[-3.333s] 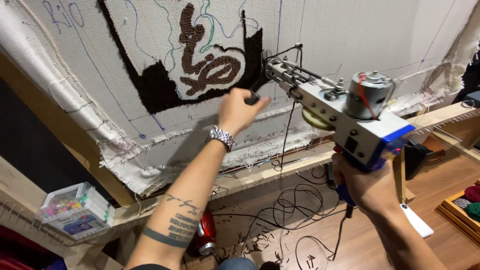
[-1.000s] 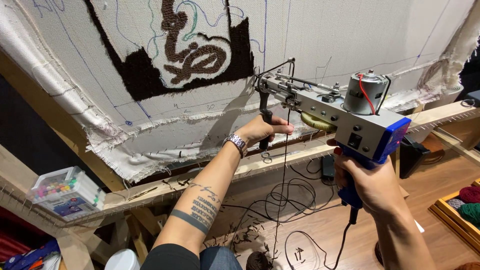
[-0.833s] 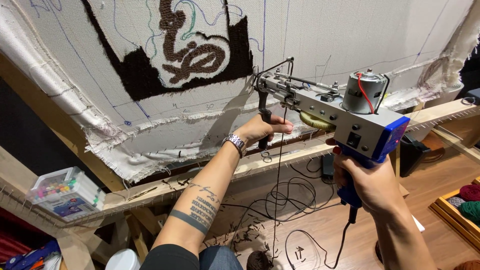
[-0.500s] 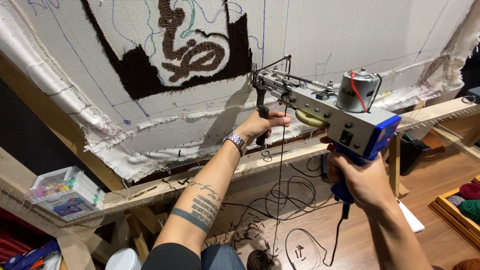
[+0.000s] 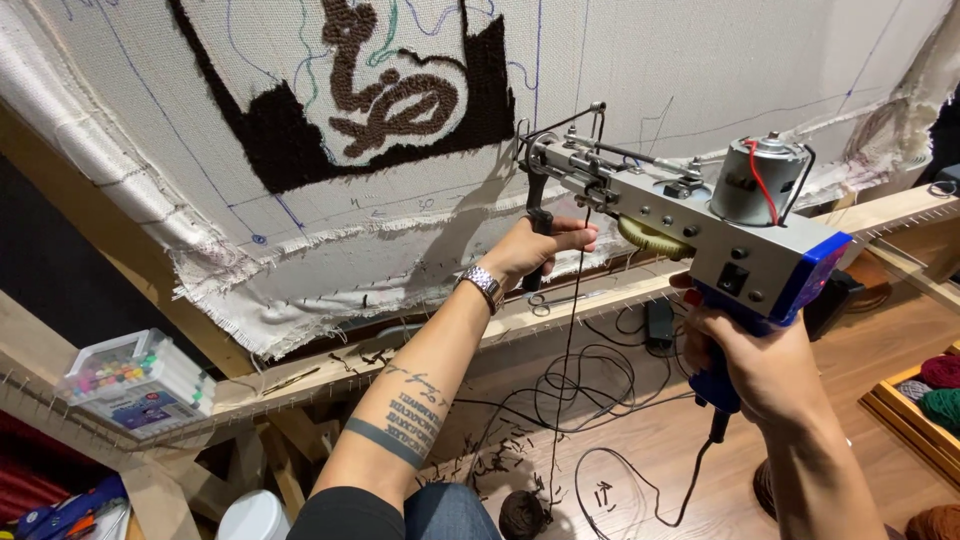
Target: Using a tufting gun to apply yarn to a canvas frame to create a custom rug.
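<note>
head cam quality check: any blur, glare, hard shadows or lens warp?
Head view: sharp, no motion blur on the tufting gun or either hand; no glare; the left hand and arm cast a soft shadow on the cloth; dark lower-left corner; mild wide-angle stretch at the edges.

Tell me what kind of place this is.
Most likely a rug-tufting workshop. Pale backing cloth is stretched over a wooden frame and partly filled with black and brown pile; both hands hold a tufting gun up to it; yarn balls sit in a tray on the wood floor.
</note>
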